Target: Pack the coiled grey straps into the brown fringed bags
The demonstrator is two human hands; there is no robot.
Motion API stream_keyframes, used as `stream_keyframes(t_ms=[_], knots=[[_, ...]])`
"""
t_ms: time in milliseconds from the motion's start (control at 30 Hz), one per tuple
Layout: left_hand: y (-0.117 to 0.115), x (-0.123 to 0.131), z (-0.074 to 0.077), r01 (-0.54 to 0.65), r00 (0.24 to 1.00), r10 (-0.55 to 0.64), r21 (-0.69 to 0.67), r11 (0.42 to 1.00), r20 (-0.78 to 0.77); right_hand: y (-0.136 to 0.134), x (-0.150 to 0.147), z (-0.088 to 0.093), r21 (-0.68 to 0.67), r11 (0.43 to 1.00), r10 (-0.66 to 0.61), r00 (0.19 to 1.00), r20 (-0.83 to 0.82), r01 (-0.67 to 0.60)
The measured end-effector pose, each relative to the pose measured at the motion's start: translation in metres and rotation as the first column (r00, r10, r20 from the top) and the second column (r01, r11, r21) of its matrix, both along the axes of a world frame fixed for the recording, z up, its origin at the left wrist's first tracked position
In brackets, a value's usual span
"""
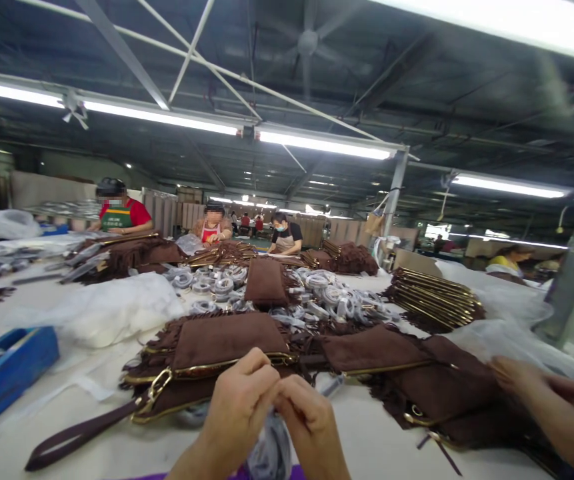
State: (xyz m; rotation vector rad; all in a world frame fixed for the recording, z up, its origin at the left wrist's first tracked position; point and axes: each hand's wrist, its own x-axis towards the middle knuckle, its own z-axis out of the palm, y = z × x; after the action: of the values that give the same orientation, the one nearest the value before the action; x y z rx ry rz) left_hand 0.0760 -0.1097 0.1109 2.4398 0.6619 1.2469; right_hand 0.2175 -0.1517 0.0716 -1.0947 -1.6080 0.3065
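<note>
My left hand (241, 407) and my right hand (309, 413) meet at the fingertips above the table's near edge, both closed in a pinch. Between them, a grey coiled strap in clear plastic (269, 450) hangs or rests below the fingers, its upper end running up into the pinch. My knuckles hide the exact point of hold. Just beyond lies a stack of dark brown fringed pouches (231, 337) with gold zippers. A brown wrist strap (81, 433) extends from its gold clasp (159, 385) toward the lower left.
More brown pouches (381, 350) lie to the right, where a co-worker's hands (541, 387) reach in. Several plastic-wrapped coils (327, 293) are heaped behind. On the left are a blue tape dispenser (21, 367) and white plastic bags (121, 307). Other people sit across the table.
</note>
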Motion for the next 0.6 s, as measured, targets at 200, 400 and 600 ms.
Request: stream_keyframes(t_ms=[200, 400, 600], knots=[[0.057, -0.055, -0.019, -0.249, 0.909, 0.285, 0.15, 0.957, -0.305, -0.002, 0.026, 0.004, -0.323, 0.911, 0.036, 0.831, -0.555, -0.255], [0.108, -0.084, -0.04, -0.34, 0.761, 0.375, 0.167, 0.925, -0.529, 0.007, 0.03, 0.01, -0.448, 0.769, 0.153, 0.811, -0.564, -0.456], [0.139, -0.081, -0.016, -0.474, 0.785, 0.467, 0.09, 0.876, -0.407, 0.043, 0.016, -0.004, -0.488, 0.82, 0.119, 0.923, -0.366, -0.299]])
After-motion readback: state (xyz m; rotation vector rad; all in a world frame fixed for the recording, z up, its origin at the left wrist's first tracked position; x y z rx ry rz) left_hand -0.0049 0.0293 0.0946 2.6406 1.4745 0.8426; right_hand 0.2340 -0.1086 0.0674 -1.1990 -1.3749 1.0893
